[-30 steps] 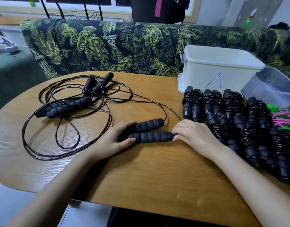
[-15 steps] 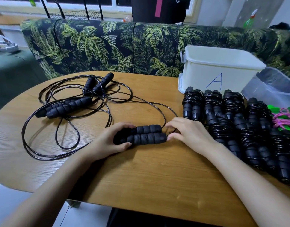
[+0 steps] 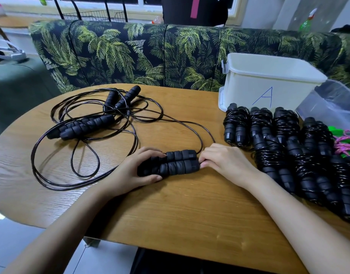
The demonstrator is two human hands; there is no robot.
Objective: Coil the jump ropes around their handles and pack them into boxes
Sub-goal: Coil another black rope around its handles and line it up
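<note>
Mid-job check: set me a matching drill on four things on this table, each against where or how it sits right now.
Things:
1. white box marked A
2. handle pair
3. coiled black ropes
4. loose black ropes

Places or states:
a. tangled on the left part of the table
b. gripped by the left hand, cord not yet wound
c. back right, next to the sofa
d. in rows on the right, cords wound round handles

Pairs: 1-c, 2-b, 3-d, 4-a
</note>
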